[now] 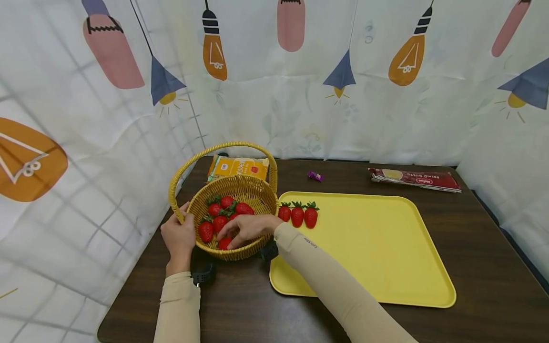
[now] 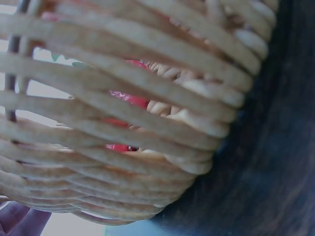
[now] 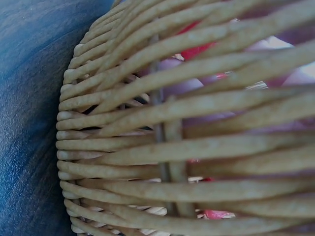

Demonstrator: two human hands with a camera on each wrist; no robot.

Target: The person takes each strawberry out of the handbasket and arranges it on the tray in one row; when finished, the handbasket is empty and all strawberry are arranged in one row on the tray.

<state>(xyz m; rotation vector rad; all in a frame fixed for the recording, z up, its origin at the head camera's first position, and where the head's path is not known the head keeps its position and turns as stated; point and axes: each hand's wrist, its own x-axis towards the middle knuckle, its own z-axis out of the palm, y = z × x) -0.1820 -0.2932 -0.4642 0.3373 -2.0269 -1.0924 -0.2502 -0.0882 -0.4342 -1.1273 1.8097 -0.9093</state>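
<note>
My left hand [image 1: 179, 236] grips the left side of a yellow woven basket [image 1: 257, 190] where its arched handle meets the rim. Several red strawberries [image 1: 219, 223] with green leaves lie inside. My right hand [image 1: 249, 227] reaches over the basket's right rim and pinches a strawberry [image 1: 224, 244] near the front wall between thumb and fingers. In the left wrist view, the basket weave [image 2: 147, 103] fills most of the picture, with red showing through its gaps. Through the weave [image 3: 221, 108] in the right wrist view, parts of the fingers and red fruit appear.
A yellow tray [image 1: 364, 247] lies right of the basket, with three strawberries [image 1: 297, 216] in a row at its upper left. Behind stand an orange snack packet [image 1: 240, 166], a small purple candy [image 1: 315, 176] and a dark red packet [image 1: 416, 179]. Patterned curtains surround the dark table [image 1: 493, 267].
</note>
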